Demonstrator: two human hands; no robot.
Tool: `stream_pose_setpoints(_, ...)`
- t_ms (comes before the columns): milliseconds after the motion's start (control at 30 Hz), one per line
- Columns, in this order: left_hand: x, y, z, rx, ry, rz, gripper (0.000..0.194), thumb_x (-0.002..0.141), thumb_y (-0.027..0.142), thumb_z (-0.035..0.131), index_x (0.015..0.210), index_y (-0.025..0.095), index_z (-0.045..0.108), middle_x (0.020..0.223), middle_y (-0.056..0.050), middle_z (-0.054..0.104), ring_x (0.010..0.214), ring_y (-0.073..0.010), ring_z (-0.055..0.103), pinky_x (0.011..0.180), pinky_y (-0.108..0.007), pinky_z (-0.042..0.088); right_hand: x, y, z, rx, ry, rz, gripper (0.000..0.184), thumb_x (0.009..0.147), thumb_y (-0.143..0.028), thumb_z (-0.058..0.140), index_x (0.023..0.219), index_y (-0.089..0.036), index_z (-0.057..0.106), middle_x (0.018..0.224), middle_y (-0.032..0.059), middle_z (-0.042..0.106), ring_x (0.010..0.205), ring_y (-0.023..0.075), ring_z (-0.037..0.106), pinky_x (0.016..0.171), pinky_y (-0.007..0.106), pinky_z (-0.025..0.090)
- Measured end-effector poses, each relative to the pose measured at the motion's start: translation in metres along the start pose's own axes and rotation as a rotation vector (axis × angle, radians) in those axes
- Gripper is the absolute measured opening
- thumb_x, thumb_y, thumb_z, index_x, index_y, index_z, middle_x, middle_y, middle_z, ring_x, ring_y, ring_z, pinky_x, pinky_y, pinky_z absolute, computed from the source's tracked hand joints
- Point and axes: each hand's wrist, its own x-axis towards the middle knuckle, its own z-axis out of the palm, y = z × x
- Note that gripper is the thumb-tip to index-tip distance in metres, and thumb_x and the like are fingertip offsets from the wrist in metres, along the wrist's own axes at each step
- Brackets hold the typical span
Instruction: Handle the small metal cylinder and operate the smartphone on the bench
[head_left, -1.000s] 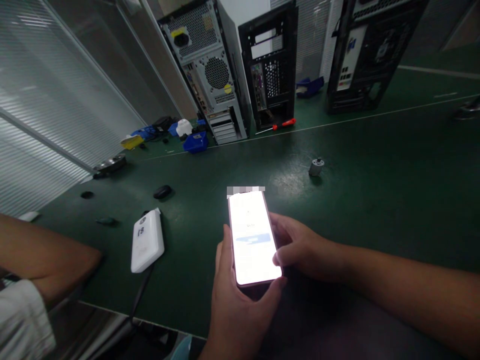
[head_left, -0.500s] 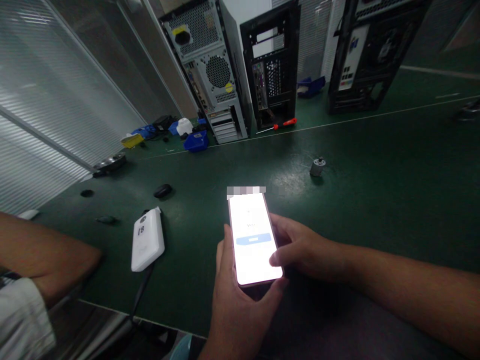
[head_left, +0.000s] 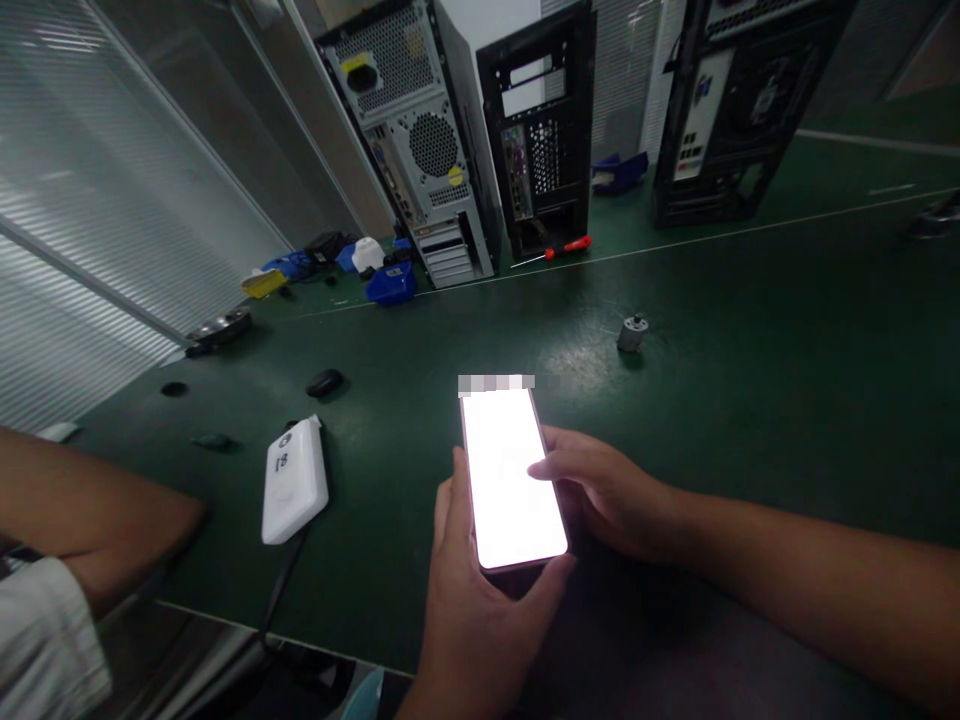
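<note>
A smartphone [head_left: 510, 480] with a bright, almost blank white screen is held upright-facing over the green table. My left hand [head_left: 480, 600] wraps its lower left side and bottom edge, the thumb at the bottom right corner. My right hand [head_left: 600, 490] is at the phone's right edge, with its thumb touching the screen near the middle. The other right fingers are partly hidden behind the phone. Beyond the phone, to the right, a small silver motor [head_left: 632, 334] stands on the table.
A white device marked 18 [head_left: 295, 482] with a dark strap lies at left, near a black mouse [head_left: 325, 383]. Another person's arm [head_left: 90, 500] rests at far left. Computer cases [head_left: 442, 150], a red screwdriver [head_left: 562, 250] and a blue bin [head_left: 391, 284] stand along the back of the table [head_left: 750, 380].
My right thumb has moved up the screen, from its lower right to near the middle. The text and blue button on the screen have given way to blank white.
</note>
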Motion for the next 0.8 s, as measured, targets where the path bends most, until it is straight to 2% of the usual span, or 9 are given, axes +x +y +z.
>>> stream_pose_setpoints(367, 0.0002, 0.0002, 0.0001, 0.011, -0.002, -0.005, 0.100, 0.071, 0.036, 0.078, 0.154, 0.019, 0.026, 0.143, -0.014, 0.043, 0.132, -0.0341, 0.044, 0.101, -0.046, 0.050, 0.0005, -0.0020, 0.0020, -0.044, 0.010, 0.016, 0.048, 0.062, -0.013, 0.062, 0.109, -0.014, 0.059, 0.110, 0.0139, 0.069, 0.095, 0.0278, 0.065, 0.081, 0.044, 0.050)
stream_pose_setpoints(567, 0.0021, -0.0022, -0.0005, 0.033, -0.005, 0.004, 0.102, 0.069, 0.038, 0.079, 0.153, 0.018, 0.026, 0.141, -0.015, 0.045, 0.131, -0.0362, 0.045, 0.100, -0.049, 0.051, 0.0008, -0.0006, 0.0025, 0.009, 0.045, -0.008, 0.037, 0.064, -0.018, 0.060, 0.101, -0.017, 0.063, 0.108, 0.0115, 0.070, 0.098, 0.0271, 0.064, 0.077, 0.040, 0.050)
stream_pose_setpoints(800, 0.0005, 0.0000, 0.0011, 0.009, 0.030, -0.034, 0.100, 0.068, 0.037, 0.079, 0.152, 0.017, 0.029, 0.141, -0.015, 0.046, 0.132, -0.0361, 0.045, 0.103, -0.050, 0.048, 0.0019, -0.0004, 0.0032, 0.021, 0.154, -0.010, 0.028, 0.068, -0.022, 0.054, 0.094, -0.020, 0.065, 0.101, 0.0080, 0.072, 0.096, 0.0262, 0.065, 0.079, 0.040, 0.049)
